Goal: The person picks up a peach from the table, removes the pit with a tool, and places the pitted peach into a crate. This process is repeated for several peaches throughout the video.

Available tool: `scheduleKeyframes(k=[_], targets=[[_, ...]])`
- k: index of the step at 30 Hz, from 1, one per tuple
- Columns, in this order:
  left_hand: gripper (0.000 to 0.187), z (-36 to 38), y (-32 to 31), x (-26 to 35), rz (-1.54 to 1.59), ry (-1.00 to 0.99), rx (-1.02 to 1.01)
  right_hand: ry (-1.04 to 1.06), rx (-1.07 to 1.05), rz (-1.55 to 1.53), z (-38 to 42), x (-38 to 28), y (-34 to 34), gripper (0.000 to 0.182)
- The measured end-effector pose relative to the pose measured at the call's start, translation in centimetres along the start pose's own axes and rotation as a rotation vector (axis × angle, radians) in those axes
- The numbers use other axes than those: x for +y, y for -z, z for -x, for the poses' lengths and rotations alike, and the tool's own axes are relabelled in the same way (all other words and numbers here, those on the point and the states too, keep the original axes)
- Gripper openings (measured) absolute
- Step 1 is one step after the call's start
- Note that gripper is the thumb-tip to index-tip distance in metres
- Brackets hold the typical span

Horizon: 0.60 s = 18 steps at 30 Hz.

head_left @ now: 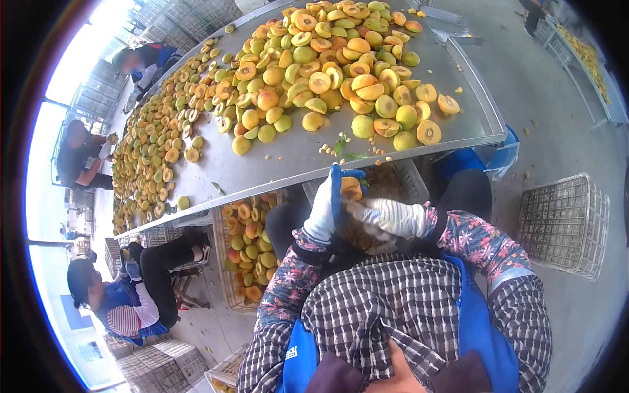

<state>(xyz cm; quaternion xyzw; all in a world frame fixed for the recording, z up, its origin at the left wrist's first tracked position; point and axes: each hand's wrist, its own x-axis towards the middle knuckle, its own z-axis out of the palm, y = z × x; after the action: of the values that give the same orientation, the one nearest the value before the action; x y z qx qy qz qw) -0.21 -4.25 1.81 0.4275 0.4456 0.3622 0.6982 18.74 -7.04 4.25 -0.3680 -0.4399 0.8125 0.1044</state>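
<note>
My left hand [327, 206], in a white and blue glove, is closed round a cut fruit half [350, 188] just below the table's front edge. My right hand [393, 218], in a striped glove, has its fingers pressed together close to the fruit; what they hold, if anything, is blurred. Under both hands is a crate [411, 183] between my knees. Above them, halved and whole yellow-green fruits [319, 82] lie heaped on the metal table [262, 171]. Loose pits and a green leaf [341, 144] lie near its edge.
A crate of fruit [252, 245] stands left of my legs. On the right are a blue container [504, 154] and a plastic crate [563, 226]. One seated person [124, 301] and two others [82, 157] are at the left. Another fruit-covered table [586, 59] stands at upper right.
</note>
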Motion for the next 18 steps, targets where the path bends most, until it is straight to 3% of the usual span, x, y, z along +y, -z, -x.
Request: scheduleKeyframes(k=[1, 2, 9, 11, 13, 14, 15, 18], targets=[[0.063, 0.2, -0.4, 0.3, -0.019, -0.057, -0.002, -0.061, -0.095, -0.192, 0.2, 0.2, -0.7, 0.041], [0.065, 0.3, -0.8, 0.4, -0.036, -0.112, -0.002, -0.036, -0.073, -0.178, 0.4, -0.1, -0.9, 0.037], [0.065, 0.1, -0.4, 0.8, 0.272, -0.055, 0.061, 0.048, -0.031, -0.364, 1.1, -0.7, -0.3, 0.036], [0.064, 0.3, -0.3, 1.3, 0.238, -0.04, 0.095, 0.097, -0.049, -0.336, 2.3, -0.7, 0.4, 0.035], [0.062, 1.2, -0.2, 1.9, 0.174, 0.0, 0.172, 0.08, -0.001, -0.035, 3.1, -0.7, 1.6, 0.036], [0.061, 1.1, 0.5, 1.3, 0.193, -0.031, 0.171, 0.11, 0.154, 0.519, 2.9, -0.8, 2.3, 0.037], [0.061, 1.5, 0.9, 1.4, 0.193, -0.037, 0.18, 0.385, 0.254, 0.712, 2.2, 1.2, 3.4, 0.038], [0.058, 3.9, 2.8, 2.1, 0.145, -0.034, 0.301, 0.338, 0.291, 0.651, 2.9, 1.3, 4.0, 0.04]])
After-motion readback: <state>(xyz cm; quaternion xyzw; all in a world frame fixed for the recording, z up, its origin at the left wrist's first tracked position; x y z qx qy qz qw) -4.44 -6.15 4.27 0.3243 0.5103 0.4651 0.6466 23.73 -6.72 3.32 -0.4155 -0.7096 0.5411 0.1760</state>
